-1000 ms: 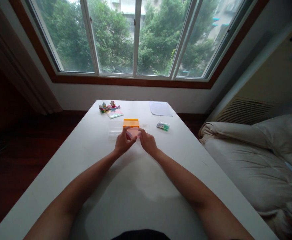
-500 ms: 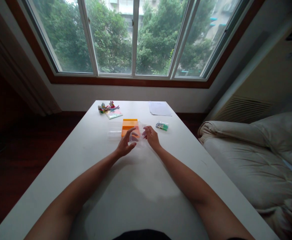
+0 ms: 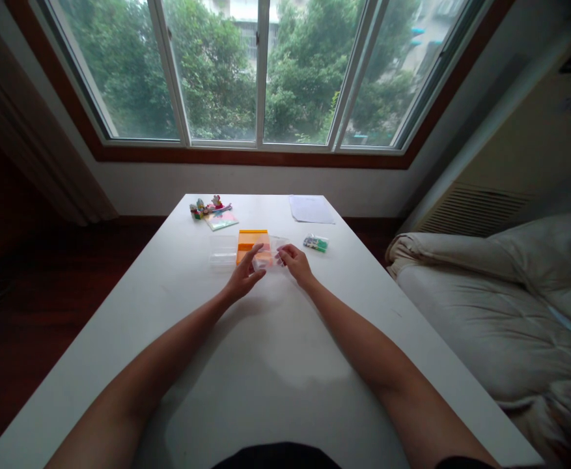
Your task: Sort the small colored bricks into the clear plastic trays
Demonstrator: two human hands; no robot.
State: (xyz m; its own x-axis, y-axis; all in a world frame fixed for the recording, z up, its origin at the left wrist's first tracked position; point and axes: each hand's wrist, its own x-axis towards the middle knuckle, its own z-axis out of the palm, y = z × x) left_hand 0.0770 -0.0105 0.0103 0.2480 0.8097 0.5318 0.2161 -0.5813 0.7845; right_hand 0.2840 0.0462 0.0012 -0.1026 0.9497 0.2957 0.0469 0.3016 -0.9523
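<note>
Orange rectangular case (image 3: 252, 236), clear plastic piece (image 3: 278, 241), right hand (image 3: 296, 263) touching it

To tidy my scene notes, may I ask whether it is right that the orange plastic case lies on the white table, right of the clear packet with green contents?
Not quite: the orange plastic case lies on the white table, but left of the clear packet with green contents, as the head view shows.

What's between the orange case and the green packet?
In the head view, a clear plastic piece, with the right hand at it, lies between the orange case and the green packet.
</note>
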